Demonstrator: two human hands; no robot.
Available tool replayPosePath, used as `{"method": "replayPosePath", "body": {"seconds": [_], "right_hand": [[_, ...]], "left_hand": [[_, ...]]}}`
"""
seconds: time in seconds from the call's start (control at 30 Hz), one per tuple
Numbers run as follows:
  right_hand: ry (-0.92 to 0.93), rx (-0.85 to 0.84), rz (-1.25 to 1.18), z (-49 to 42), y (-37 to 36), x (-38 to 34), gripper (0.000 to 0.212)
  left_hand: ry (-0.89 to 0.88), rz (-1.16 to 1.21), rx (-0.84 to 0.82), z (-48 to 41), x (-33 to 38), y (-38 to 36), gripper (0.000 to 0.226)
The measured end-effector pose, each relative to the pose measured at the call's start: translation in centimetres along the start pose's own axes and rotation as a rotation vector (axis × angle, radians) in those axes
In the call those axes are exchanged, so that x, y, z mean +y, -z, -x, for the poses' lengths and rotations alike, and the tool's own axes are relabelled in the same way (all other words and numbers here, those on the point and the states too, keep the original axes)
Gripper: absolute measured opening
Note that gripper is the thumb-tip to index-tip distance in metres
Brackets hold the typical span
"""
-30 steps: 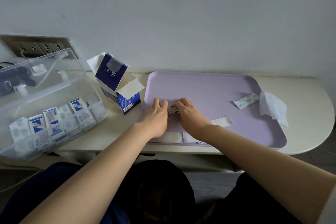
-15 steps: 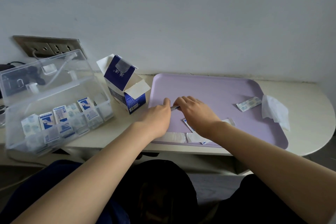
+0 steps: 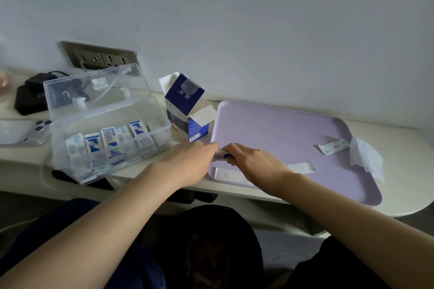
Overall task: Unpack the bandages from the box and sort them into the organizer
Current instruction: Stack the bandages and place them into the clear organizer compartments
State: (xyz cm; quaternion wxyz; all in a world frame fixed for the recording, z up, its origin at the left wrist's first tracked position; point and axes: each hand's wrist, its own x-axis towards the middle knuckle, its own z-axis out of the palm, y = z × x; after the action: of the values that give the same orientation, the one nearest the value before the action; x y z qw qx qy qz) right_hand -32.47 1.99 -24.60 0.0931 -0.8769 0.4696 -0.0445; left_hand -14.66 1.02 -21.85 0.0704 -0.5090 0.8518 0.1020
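My left hand (image 3: 187,162) and my right hand (image 3: 253,163) meet at the left edge of the lilac tray (image 3: 293,129), together pinching a small stack of bandages (image 3: 222,155) between their fingertips. The open blue and white bandage box (image 3: 187,110) stands just left of the tray, flaps up. Further left is the clear plastic organizer (image 3: 105,124), lid raised, with several wrapped bandages standing in its front compartments. Loose bandages lie on the tray: one (image 3: 333,146) at the right, a white one (image 3: 301,168) beside my right wrist, another (image 3: 229,175) at the near edge.
A crumpled white tissue (image 3: 365,159) lies on the tray's right rim. A phone (image 3: 21,132) lies at the far left, with a black charger (image 3: 30,98) behind it and a wall socket (image 3: 101,60) above. The rounded table edge (image 3: 418,204) curves off at the right.
Both hands have moved left across the tray toward its left edge, keeping the stack of bandages between them. The view has shifted left and the organizer now appears closer to centre.
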Motion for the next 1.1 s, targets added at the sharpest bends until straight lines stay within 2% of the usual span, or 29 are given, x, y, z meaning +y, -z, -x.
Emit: {"method": "replayPosePath", "body": {"seconds": [0.13,0.3,0.4,0.5,0.6,0.73,0.8,0.9,1.0,1.1], "right_hand": [[0.045,0.018,-0.028,0.0,-0.3,-1.3,0.026],[0.081,0.125,0.003,-1.6,0.3,-3.7,0.023],[0.078,0.223,-0.033,-3.5,1.1,-5.6,0.028],[0.049,0.242,-0.078,-5.5,3.1,-7.5,0.016],[0.081,0.263,-0.194,-7.4,5.0,-9.5,0.031],[0.036,0.263,-0.318,-10.4,5.4,-11.3,0.034],[-0.034,0.251,-0.368,-12.3,5.5,-11.8,0.026],[-0.156,0.254,-0.439,-14.9,5.6,-11.9,0.015],[-0.316,0.09,-0.494,-17.3,5.0,-12.3,0.01],[-0.429,-0.037,-0.493,-19.2,3.5,-12.7,0.02]], "left_hand": [[-0.006,0.016,0.003,1.8,-1.1,-0.2,0.016],[0.051,-0.016,0.12,3.4,-3.1,0.2,0.015],[0.089,0.028,0.185,4.3,-4.3,0.3,0.017],[0.145,0.105,0.33,5.2,-5.8,1.3,0.011],[0.168,0.231,0.496,6.2,-7.7,2.3,0.006],[0.26,0.354,0.657,7.3,-10.0,2.8,0.013],[0.313,0.407,0.725,7.8,-11.2,2.8,0.023],[0.432,0.328,0.633,8.5,-12.9,2.3,0.044],[0.447,0.203,0.447,9.2,-13.9,1.4,0.035],[0.389,0.14,0.37,9.6,-14.1,0.6,0.019]]}}
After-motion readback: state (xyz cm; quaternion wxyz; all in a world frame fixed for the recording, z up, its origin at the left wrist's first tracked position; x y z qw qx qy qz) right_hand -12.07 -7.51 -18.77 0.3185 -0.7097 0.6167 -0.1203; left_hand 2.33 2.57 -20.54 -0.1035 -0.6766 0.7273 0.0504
